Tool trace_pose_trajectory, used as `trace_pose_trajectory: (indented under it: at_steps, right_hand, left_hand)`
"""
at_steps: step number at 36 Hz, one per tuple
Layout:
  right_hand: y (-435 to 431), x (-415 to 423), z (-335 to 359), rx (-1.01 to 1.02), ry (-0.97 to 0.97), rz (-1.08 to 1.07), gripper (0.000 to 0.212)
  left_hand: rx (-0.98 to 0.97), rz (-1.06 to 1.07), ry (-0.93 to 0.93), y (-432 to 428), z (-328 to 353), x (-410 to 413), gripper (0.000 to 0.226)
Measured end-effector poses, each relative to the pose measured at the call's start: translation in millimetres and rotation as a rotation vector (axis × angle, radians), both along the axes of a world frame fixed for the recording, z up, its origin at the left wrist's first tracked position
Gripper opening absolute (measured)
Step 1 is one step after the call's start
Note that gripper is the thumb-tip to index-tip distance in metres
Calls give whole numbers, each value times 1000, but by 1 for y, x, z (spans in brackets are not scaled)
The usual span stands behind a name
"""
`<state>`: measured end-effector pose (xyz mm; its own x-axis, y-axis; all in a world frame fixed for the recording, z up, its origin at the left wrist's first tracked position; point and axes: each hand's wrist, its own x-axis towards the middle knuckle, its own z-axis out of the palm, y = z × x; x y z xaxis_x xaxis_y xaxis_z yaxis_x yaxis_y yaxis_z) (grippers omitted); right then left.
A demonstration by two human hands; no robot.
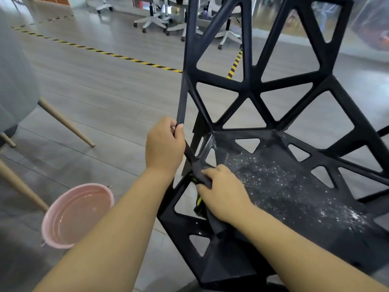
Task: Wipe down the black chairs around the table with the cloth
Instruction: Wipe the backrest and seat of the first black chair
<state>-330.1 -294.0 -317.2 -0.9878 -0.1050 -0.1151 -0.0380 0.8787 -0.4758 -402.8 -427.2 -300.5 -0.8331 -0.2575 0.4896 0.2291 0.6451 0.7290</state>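
A black chair (294, 114) with triangular cut-outs fills the right half of the head view. White specks and dust lie scattered over its seat (294, 186). My left hand (165, 148) grips the left edge bar of the chair where the backrest meets the seat. My right hand (223, 192) holds a dark cloth with yellow-green trim (199, 202) and presses it against the seat's left rim, fingers curled over the bar. Most of the cloth is hidden under that hand.
A pink basin (61, 234) holding water stands on the grey floor at lower left. A grey upholstered chair with wooden legs (65, 123) is at the left edge. Yellow-black floor tape (126, 58) crosses behind, with white office chairs (153, 20) at the back.
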Motion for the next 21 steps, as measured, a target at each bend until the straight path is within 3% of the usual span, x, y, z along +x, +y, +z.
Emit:
trace_pose_trajectory:
  at_steps: [6,10,15,21]
  right_hand:
    - [-4,31,4,-14,39,125,43]
    - [4,3,-6,-113,83,-21,39]
    - [10,-27,-22,-200,38,-254,32]
    - [-12,17,-7,-238,135,21,28]
  left_hand:
    - [110,-49,-92,-3,0,23,18]
    - [102,-91,-167,-14,-12,56,18]
    - [131,-67,-248,-23,-26,99,40]
    - [177,-57,-238,-25,-37,110,38]
